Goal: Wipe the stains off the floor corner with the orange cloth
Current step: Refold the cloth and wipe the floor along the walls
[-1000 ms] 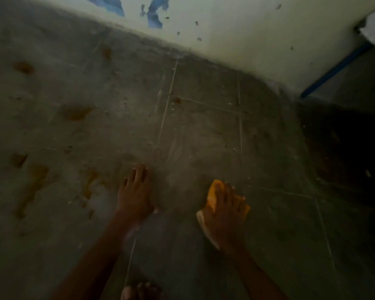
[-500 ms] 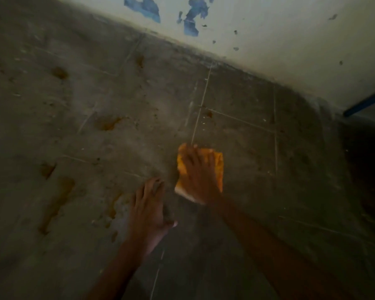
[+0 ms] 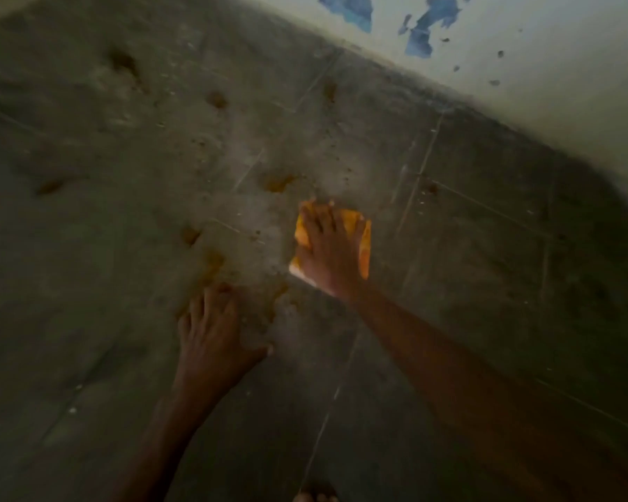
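My right hand [image 3: 329, 250] lies flat on the folded orange cloth [image 3: 363, 242] and presses it onto the grey tiled floor, fingers spread toward the wall. A brown stain [image 3: 278, 182] sits just beyond the cloth's far left corner. More brown stains [image 3: 213, 260] spread to the left of the cloth, and others [image 3: 124, 63] lie farther off. My left hand [image 3: 213, 335] rests flat on the floor with fingers apart, nearer to me and to the left, its fingertips at a brown smear [image 3: 274, 297].
A pale wall [image 3: 559, 85] with patches of chipped blue paint [image 3: 421, 34] runs diagonally across the top right, meeting the floor in a dirty seam. Toes [image 3: 314, 497] show at the bottom edge. The floor at right lies in dark shadow.
My right hand has pushed the cloth forward and leftward across the floor toward the stains. The camera has swung left, and my left hand has stayed planted on the floor.
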Demonstrator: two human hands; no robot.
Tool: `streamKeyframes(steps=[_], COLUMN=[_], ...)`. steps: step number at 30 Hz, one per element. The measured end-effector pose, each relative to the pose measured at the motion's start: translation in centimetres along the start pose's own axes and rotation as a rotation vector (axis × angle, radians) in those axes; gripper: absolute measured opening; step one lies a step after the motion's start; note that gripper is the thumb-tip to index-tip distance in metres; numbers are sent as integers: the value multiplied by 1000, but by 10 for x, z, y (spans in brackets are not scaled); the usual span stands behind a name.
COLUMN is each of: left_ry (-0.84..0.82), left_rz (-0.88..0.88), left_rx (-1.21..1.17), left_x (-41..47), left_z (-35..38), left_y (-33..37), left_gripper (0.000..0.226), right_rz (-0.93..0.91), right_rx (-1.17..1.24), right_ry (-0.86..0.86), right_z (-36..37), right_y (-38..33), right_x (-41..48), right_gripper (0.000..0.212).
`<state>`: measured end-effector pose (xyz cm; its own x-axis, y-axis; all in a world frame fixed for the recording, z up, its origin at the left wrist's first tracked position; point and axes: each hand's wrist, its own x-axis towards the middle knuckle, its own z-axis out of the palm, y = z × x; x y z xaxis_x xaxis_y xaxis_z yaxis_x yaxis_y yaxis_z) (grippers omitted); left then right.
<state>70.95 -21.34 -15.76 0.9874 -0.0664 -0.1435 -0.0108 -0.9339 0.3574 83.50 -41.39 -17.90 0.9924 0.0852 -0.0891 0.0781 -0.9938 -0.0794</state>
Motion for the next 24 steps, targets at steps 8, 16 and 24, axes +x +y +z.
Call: streamKeyframes(steps=[8,16,24], left_ry=[-37,3,14], left_rz=[-14,-179,-266], left_rx=[82,-56,-44], left_x=[-25,-33,-60], left_z=[-3,-31,-29], left_y=[-57,-97,-138], left_gripper=[111,126,130], right_rz=[-153,-293,99], right_rx=[-84,-93,-27], right_ry=[34,59,111], right_z=[20,28,30], right_y=[41,-93,2], right_x=[-83,-74,-85], right_gripper=[72,73,68])
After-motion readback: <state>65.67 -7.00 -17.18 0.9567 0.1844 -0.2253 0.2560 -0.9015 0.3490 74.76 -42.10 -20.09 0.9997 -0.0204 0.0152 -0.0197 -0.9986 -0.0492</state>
